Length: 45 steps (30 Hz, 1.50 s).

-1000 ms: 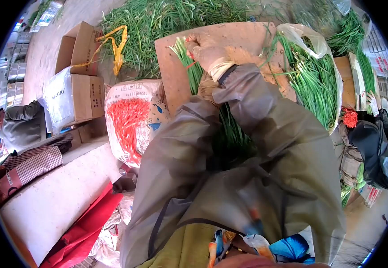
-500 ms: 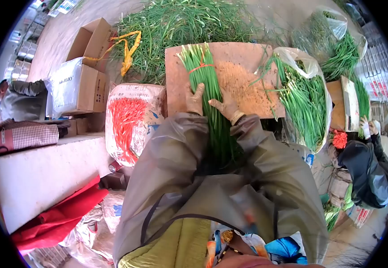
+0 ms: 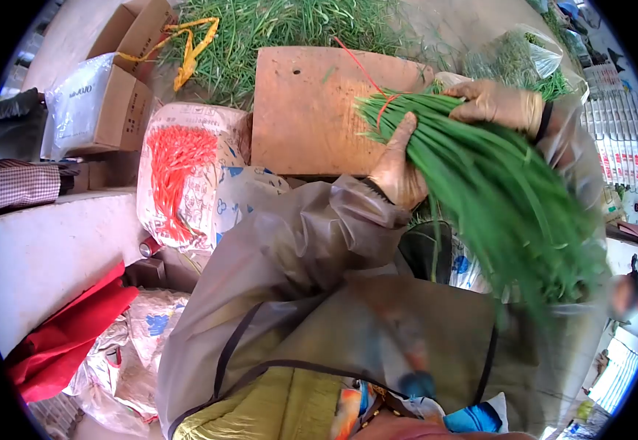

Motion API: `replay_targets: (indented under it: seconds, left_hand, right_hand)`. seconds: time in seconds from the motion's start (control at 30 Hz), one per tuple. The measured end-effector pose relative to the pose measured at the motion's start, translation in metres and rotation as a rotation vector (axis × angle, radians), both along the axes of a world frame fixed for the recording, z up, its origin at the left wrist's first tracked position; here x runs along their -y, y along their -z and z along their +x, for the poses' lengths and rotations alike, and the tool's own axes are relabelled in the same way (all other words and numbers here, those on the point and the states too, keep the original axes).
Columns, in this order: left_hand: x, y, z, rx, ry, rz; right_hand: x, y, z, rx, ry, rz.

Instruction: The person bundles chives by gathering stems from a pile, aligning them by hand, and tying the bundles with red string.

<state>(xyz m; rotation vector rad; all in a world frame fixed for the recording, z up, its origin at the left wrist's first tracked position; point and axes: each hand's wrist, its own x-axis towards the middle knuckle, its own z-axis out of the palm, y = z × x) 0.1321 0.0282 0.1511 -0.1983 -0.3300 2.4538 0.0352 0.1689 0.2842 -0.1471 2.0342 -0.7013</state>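
A long bundle of green chives (image 3: 495, 198) slants across the right side of the view, its leafy ends blurred and hanging toward my lap. My left hand (image 3: 401, 165), in a thin glove, grips the bundle's near side with the thumb on top. Around the far side wraps my gloved right hand (image 3: 495, 106), fingers partly hidden by stalks. A red tie (image 3: 385, 110) circles the stalks near the cut end, its loose tail sticking up. Beneath that end lies a reddish-brown board (image 3: 311, 110) with soil smears.
Left of the board, a stuffed sack (image 3: 231, 191) bears a heap of red ties (image 3: 176, 176). Loose greens (image 3: 282, 44) cover the floor behind. Cardboard boxes (image 3: 124, 103) with yellow strapping (image 3: 190, 55) stand at left. A plastic bag (image 3: 546, 59) of greens sits at back right.
The bundle has gone from lying lengthwise on the board to being tilted off to the right, in both hands. My view has shifted right too. The bundle now covers the nearer bag of chives.
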Motion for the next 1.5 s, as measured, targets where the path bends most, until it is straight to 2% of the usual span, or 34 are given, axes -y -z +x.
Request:
replay_targets:
  seconds: [0.1, 0.17, 0.23, 0.27, 0.33, 0.4, 0.5, 0.57, 0.6, 0.67, 0.73, 0.8, 0.87, 0.9, 0.93, 0.97, 1.0, 1.07, 1.1, 1.13, 1.17, 1.2, 1.23, 1.27, 1.3, 1.33, 1.37, 1.4, 1.43, 1.5]
  left_hand:
    - [-0.005, 0.0, -0.002, -0.005, -0.022, 0.108]
    - [-0.006, 0.006, -0.005, -0.036, -0.054, 0.125]
    - [-0.012, 0.018, -0.013, 0.112, -0.038, 0.274]
    - [-0.017, 0.02, -0.019, -0.019, -0.1, 0.194]
    - [-0.023, 0.004, -0.03, -0.016, -0.219, 0.187]
    - [-0.025, 0.001, -0.041, 0.169, -0.187, 0.218]
    - [-0.025, -0.003, -0.029, 0.144, -0.142, 0.244]
    - [-0.009, -0.019, 0.004, -0.068, -0.027, -0.095]
    - [-0.007, -0.014, 0.01, -0.077, -0.012, -0.098]
    - [-0.002, 0.016, 0.021, -0.33, 0.065, -0.7]
    - [0.013, 0.052, 0.013, -0.755, -0.007, -1.15]
    - [0.045, 0.073, -0.005, -1.092, 0.282, -1.658]
    - [0.061, 0.084, -0.024, -1.178, 0.639, -2.333]
    - [0.078, 0.086, -0.032, -1.317, 0.38, -2.326]
    - [0.098, 0.103, -0.044, -1.424, 0.282, -2.344]
    - [0.119, 0.119, -0.056, -1.529, 0.178, -2.364]
    - [0.132, 0.146, -0.07, -1.614, 0.223, -2.442]
    - [0.137, 0.128, -0.075, -1.333, 0.78, -2.48]
    - [0.147, 0.137, -0.076, -1.382, 0.779, -2.527]
    - [0.157, 0.132, -0.076, -1.386, 0.785, -2.525]
    - [0.166, 0.121, -0.076, -1.4, 0.858, -2.454]
    - [0.179, 0.114, -0.079, -1.41, 0.929, -2.382]
    - [0.208, 0.127, -0.094, -1.349, 1.013, -2.275]
    - [0.24, 0.138, -0.112, -1.29, 1.094, -2.169]
    - [0.262, 0.129, -0.122, -1.343, 1.072, -2.313]
    - [0.278, 0.12, -0.133, -1.403, 1.043, -2.456]
    - [0.289, 0.121, -0.15, -1.329, 0.837, -2.503]
    - [0.276, 0.1, -0.152, -1.244, 0.635, -2.531]
    - [0.256, 0.087, -0.151, -1.245, 0.333, -2.568]
    - [0.22, 0.118, -0.16, -1.322, -0.052, -2.154]
  right_hand:
    - [0.011, 0.008, -0.044, 0.033, -0.31, 0.033]
    - [0.018, 0.03, -0.074, 0.078, -0.401, 0.06]
    - [0.025, 0.052, -0.098, 0.113, -0.445, 0.09]
    - [0.028, 0.059, -0.107, 0.132, -0.452, 0.107]
    - [0.027, 0.073, -0.116, 0.14, -0.44, 0.127]
    - [0.018, 0.086, -0.112, 0.116, -0.382, 0.135]
    - [-0.008, 0.09, -0.07, 0.001, -0.143, 0.046]
    - [-0.008, 0.079, -0.012, -0.085, 0.167, -0.127]
    - [-0.003, 0.072, 0.023, -0.133, 0.339, -0.251]
    - [-0.009, 0.107, 0.073, -0.489, 0.52, -0.442]
    - [0.0, 0.159, 0.108, -0.492, 0.877, -0.847]
    - [0.013, 0.227, 0.132, -0.629, 0.878, -0.553]
    - [0.067, 0.262, 0.143, -0.464, 1.167, -0.817]
    - [0.092, 0.278, 0.145, -0.545, 1.141, -0.818]
    - [0.115, 0.292, 0.147, -0.619, 1.113, -0.814]
    - [0.14, 0.305, 0.146, -0.498, 1.133, -0.806]
    - [0.153, 0.313, 0.145, -0.377, 1.139, -0.798]
    - [0.149, 0.304, 0.152, -0.282, 0.543, -0.564]
    - [0.133, 0.246, 0.151, 0.085, 0.521, -0.523]
    - [0.117, 0.231, 0.154, -0.34, 0.449, -0.357]
    - [0.097, 0.231, 0.157, -0.882, 0.52, -0.316]
    - [0.068, 0.213, 0.15, -1.227, 0.519, -0.281]
    - [0.039, 0.213, 0.14, -1.211, 0.642, -0.133]
    - [0.013, 0.212, 0.128, -1.281, 0.733, -0.242]
    - [-0.01, 0.219, 0.121, -1.276, 0.639, 0.033]
    - [-0.014, 0.229, 0.113, -1.279, 0.657, 0.032]
    - [-0.016, 0.242, 0.107, -1.074, 0.68, 0.038]
    - [-0.015, 0.256, 0.103, -0.865, 0.692, 0.04]
    - [-0.012, 0.269, 0.097, -0.762, 0.537, 0.206]
    - [0.004, 0.256, 0.088, -0.7, 0.524, 0.166]
